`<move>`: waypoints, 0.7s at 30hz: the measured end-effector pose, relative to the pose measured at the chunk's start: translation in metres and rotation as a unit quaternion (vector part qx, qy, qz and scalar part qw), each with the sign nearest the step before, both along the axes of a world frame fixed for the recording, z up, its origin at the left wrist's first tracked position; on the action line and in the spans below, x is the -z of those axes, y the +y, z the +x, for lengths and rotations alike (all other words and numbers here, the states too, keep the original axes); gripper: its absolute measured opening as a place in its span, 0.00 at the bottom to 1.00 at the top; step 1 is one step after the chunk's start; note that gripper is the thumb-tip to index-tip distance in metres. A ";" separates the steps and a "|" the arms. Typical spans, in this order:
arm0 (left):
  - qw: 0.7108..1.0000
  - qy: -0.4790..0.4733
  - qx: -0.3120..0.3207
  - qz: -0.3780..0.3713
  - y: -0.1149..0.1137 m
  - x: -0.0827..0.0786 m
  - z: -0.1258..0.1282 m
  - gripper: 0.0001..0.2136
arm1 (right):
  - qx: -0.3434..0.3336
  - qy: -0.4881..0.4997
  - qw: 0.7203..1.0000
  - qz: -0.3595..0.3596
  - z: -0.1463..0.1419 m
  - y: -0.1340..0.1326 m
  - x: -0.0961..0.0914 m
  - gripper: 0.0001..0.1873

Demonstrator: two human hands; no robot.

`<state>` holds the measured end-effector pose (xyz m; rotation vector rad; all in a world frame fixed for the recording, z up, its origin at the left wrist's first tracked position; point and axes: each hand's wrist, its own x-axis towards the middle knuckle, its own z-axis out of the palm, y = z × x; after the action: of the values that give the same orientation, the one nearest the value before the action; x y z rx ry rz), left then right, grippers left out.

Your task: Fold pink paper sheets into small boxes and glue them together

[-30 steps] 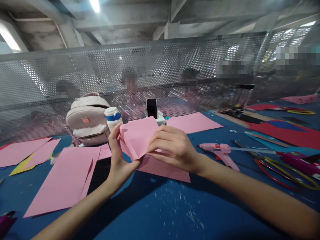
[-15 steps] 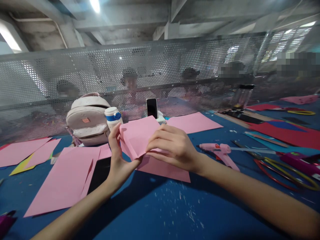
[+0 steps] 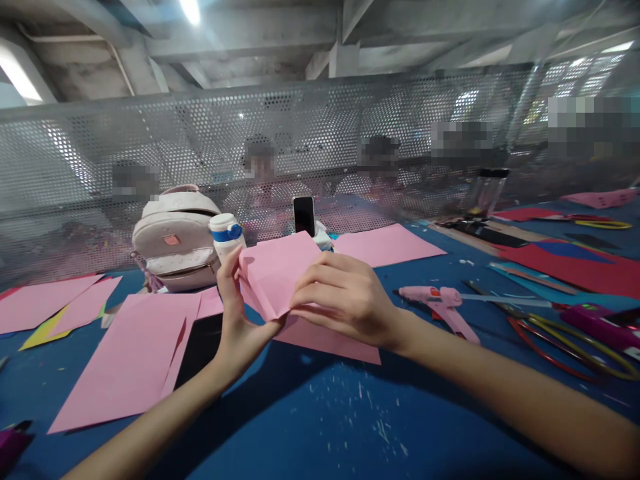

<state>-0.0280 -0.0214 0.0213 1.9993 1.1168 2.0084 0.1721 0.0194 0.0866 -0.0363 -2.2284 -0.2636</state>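
A folded piece of pink paper (image 3: 277, 270) is held up above the blue table between both hands. My left hand (image 3: 240, 323) grips its left side, thumb along the lower edge and fingers at the upper left corner. My right hand (image 3: 345, 293) pinches its lower right edge, with the fingers bent together. Beneath the hands lies a flat pink sheet (image 3: 335, 340), partly hidden by the right hand. Left of the left hand are a larger pink sheet (image 3: 130, 353) and a black flat object (image 3: 201, 350) partly under it.
A white backpack (image 3: 175, 233), a white bottle (image 3: 226, 233) and a phone (image 3: 303, 215) stand behind. To the right lie a pink glue gun (image 3: 440, 303), scissors (image 3: 560, 340) and coloured sheets (image 3: 565, 270). A perforated metal screen (image 3: 310, 127) closes the back, with people behind it.
Hardly anything differs. My right hand has slid very slightly left along the lower edge of the folded paper; the left hand keeps its hold.
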 end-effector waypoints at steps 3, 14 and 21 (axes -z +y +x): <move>1.000 0.002 -0.005 0.005 -0.001 -0.001 0.000 0.51 | 0.003 0.001 1.000 0.014 0.000 0.000 0.001 0.04; 1.000 0.006 -0.013 0.002 -0.002 -0.002 0.001 0.51 | 0.003 0.010 0.999 0.031 0.000 0.000 0.001 0.04; 1.000 0.007 -0.021 0.003 -0.002 -0.002 0.001 0.51 | 0.008 0.015 0.999 0.039 -0.001 -0.002 0.000 0.05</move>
<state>-0.0272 -0.0231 0.0230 2.0132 1.1675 2.0220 0.1708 0.0175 0.0863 -0.0159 -2.1878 -0.3573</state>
